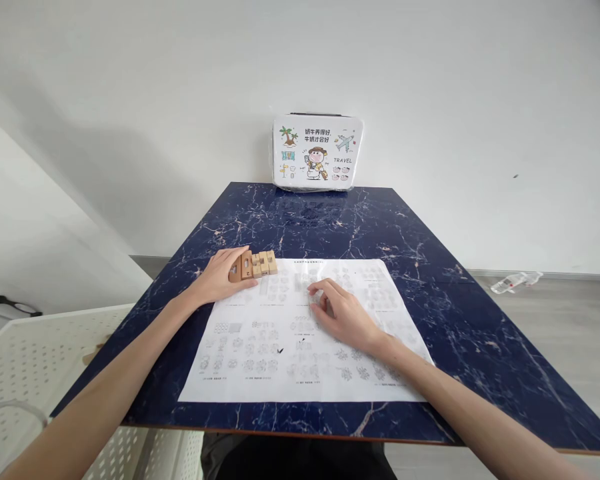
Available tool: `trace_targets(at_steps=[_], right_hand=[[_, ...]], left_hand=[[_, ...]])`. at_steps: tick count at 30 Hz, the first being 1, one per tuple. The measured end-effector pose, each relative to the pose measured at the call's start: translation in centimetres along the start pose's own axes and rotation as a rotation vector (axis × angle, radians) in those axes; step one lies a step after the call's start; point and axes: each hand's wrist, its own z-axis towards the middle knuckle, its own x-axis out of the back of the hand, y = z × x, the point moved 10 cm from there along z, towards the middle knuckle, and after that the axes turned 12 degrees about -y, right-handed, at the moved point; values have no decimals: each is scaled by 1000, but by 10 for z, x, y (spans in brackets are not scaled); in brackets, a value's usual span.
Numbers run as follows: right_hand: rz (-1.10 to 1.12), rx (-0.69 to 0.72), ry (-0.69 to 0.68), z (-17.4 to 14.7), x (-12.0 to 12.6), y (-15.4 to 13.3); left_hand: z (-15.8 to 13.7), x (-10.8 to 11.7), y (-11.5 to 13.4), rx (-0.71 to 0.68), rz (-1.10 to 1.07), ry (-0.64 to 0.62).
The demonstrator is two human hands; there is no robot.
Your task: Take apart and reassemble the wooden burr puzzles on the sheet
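Note:
At the left end of a row of notched wooden blocks (260, 264), my left hand (223, 275) curves around the darker pieces. Its thumb lies along the near side and its fingers along the far side. The row has darker brown pieces on the left and lighter ones on the right, at the upper left part of a printed sheet (275, 313). My right hand (344, 312) is over the middle of this sheet with its fingers loosely bent. A gap shows between thumb and index finger, and I see nothing held there. The sheet carries grey diagrams and small captions.
The table (330, 227) has a dark blue marbled top. A white cartoon-printed case (317, 152) stands at its far edge against the wall. A white perforated basket (10, 360) stands at the left, and a clear plastic bottle (510, 283) lies on the floor at the right.

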Motion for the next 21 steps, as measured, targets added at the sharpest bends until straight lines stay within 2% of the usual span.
trace_targets(at_steps=[10, 21], right_hand=[[5, 0, -14, 0, -1, -1], [-9, 32, -2, 1, -1, -3]], left_hand=[[-7, 7, -3, 46, 63, 58], [-14, 14, 7, 34, 106, 94]])
